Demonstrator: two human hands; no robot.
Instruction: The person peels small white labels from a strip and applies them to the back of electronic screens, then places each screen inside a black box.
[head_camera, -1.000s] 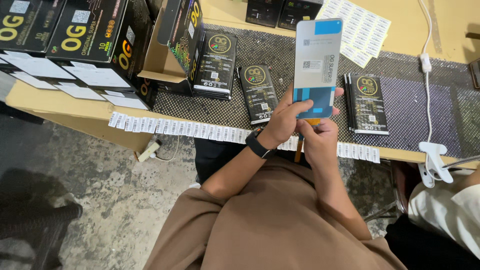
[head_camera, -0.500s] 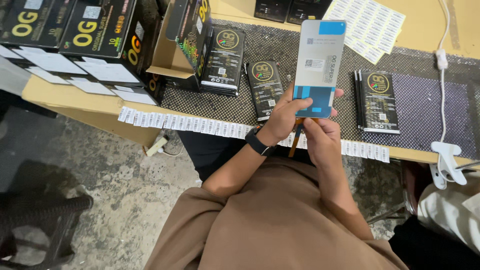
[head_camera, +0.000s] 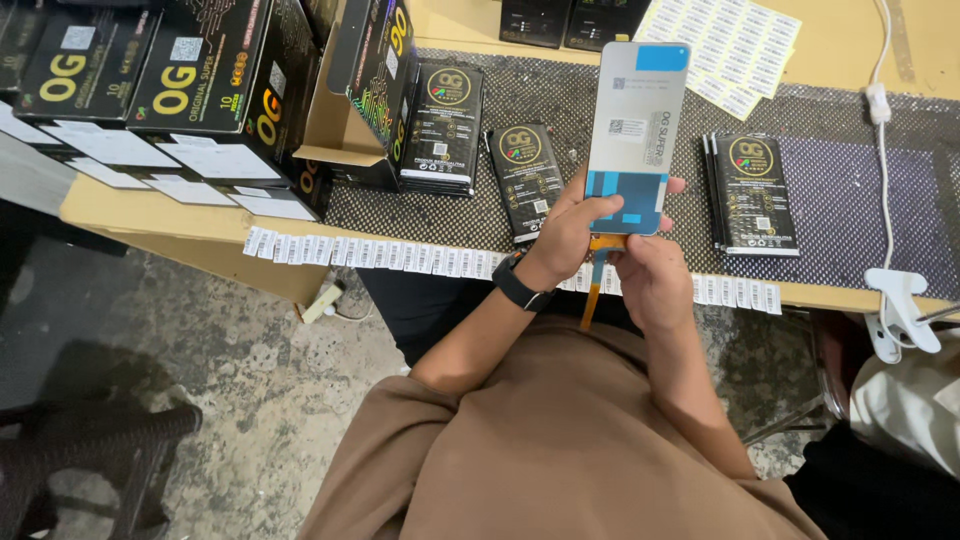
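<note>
Black boxes (head_camera: 190, 90) fill the upper left of the table (head_camera: 840, 35). At centre, the left hand (head_camera: 570, 235) grips the upright screen panel (head_camera: 635, 135); the right hand (head_camera: 655, 280) closes round its orange ribbon (head_camera: 592, 290).

Even overhead light, table bright, floor dim at left; sharp focus, slight wide-angle bending at edges.

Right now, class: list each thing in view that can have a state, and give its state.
Phone screen panel: upright, held above the table edge.
Left hand: gripping the panel's lower edge.
Right hand: at the orange flex cable, which hangs down.
Carton: flap open.
Flat black boxes: closed, stacked on the mat.
</note>
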